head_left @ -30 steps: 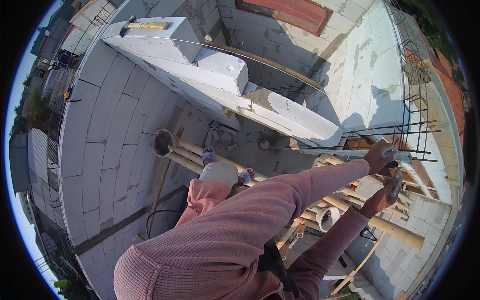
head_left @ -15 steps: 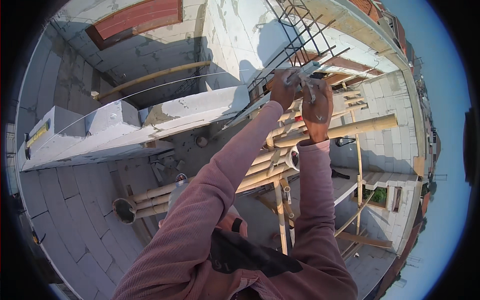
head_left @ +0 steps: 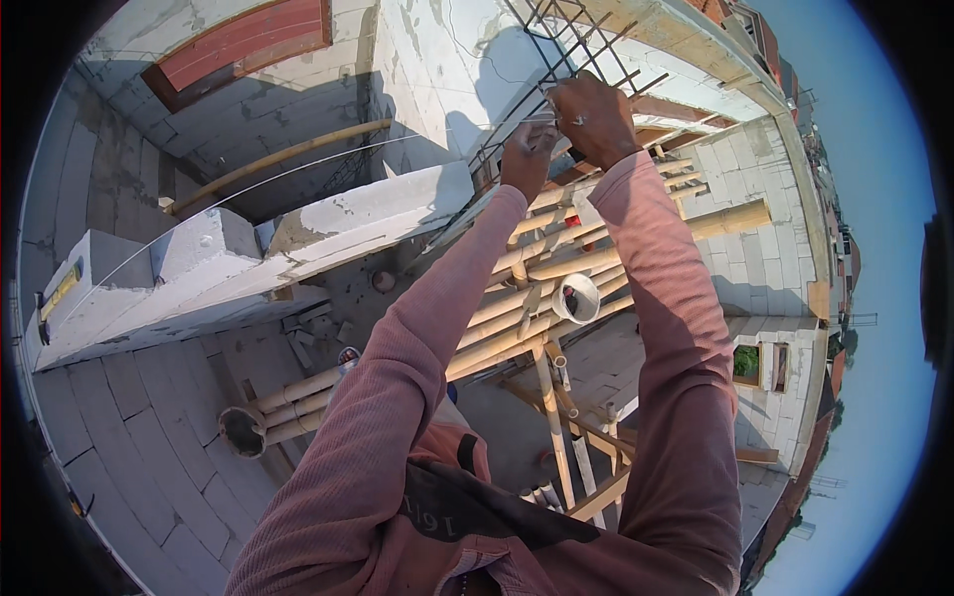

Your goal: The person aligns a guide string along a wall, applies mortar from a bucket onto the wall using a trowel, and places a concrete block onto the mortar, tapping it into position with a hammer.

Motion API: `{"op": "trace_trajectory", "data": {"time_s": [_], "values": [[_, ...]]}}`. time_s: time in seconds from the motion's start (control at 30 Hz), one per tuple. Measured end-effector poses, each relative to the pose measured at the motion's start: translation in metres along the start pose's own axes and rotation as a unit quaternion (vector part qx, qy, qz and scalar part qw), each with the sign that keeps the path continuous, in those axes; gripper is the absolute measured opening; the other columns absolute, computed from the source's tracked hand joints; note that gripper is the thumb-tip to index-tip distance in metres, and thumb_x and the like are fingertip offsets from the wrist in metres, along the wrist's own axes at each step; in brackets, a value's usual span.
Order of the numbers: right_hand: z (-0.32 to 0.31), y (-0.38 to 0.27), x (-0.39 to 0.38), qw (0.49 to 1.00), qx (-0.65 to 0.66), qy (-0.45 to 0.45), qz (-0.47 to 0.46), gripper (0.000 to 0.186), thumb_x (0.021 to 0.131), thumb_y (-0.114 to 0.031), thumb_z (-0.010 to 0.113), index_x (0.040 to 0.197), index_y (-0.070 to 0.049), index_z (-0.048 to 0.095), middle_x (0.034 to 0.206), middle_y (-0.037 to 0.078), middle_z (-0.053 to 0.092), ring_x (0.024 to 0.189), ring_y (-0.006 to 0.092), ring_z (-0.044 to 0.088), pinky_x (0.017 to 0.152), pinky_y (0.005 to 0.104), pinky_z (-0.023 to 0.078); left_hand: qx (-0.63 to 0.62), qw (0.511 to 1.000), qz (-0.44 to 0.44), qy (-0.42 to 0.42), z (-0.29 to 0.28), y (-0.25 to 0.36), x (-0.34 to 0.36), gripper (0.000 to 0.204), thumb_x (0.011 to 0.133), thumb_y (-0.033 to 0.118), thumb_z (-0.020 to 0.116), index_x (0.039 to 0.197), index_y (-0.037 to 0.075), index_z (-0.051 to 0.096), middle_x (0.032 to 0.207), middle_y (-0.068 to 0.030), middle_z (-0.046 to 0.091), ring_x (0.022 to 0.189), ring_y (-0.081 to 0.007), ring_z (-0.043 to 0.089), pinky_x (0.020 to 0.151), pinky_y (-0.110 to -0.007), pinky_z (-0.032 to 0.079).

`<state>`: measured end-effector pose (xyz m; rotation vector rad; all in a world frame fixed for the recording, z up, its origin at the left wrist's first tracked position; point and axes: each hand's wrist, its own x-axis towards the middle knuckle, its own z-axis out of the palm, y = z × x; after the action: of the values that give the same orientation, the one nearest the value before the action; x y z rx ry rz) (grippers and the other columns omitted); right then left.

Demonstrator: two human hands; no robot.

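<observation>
My left hand (head_left: 529, 151) is closed on something I cannot make out, where a thin white line (head_left: 293, 162) runs in across the stepped white block wall (head_left: 353, 214). Just above and right of it, my right hand (head_left: 596, 119) is curled at the lower end of a black rebar cage (head_left: 556, 35); its fingertips and whatever they hold are hidden. A long grey bar (head_left: 447, 230) slants down behind my left hand. A hammer with a yellow handle (head_left: 62, 290) lies on the far left end of the block wall.
Bamboo poles (head_left: 725, 214) form scaffolding below me, carrying a white bucket (head_left: 576, 298). A mortar-stained pail (head_left: 240, 432) sits at its left end. My foot (head_left: 348, 360) is on the poles. Walls drop to a floor (head_left: 368, 308) far below; a red panel (head_left: 238, 40) is set high in the wall.
The view has swung to the right since a second ago. My right hand has risen and turned over beside my left hand, close against the rebar, with its back now upward.
</observation>
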<state>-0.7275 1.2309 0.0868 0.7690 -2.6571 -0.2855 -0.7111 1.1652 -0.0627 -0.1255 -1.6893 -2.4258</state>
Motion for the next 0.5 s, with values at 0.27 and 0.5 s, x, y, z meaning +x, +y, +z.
{"op": "trace_trajectory", "data": {"time_s": [0.27,0.5], "values": [[0.002,0.014,0.029,0.977,-0.128,-0.161,-0.046,0.006,0.082,-0.013,0.066,0.084,-0.013,0.072,0.090,0.004,0.070,0.106,0.0204,0.059,0.092,0.0389,0.044,0.277,0.936,0.197,0.089,-0.040,0.024,0.024,0.032,0.091,0.013,0.067,0.122,0.017,0.061,0.101,-0.0143,0.058,0.089,-0.0327,0.063,0.077,-0.042,0.052],[0.004,0.015,0.033,0.967,-0.147,-0.205,-0.045,0.010,0.087,-0.019,0.065,0.092,-0.015,0.074,0.099,0.001,0.071,0.112,0.0178,0.057,0.093,0.0370,0.042,0.411,0.907,0.087,-0.001,-0.066,0.022,0.037,0.029,0.093,0.028,0.064,0.122,0.028,0.069,0.100,-0.0133,0.067,0.092,-0.0370,0.067,0.081,-0.045,0.053]]}}
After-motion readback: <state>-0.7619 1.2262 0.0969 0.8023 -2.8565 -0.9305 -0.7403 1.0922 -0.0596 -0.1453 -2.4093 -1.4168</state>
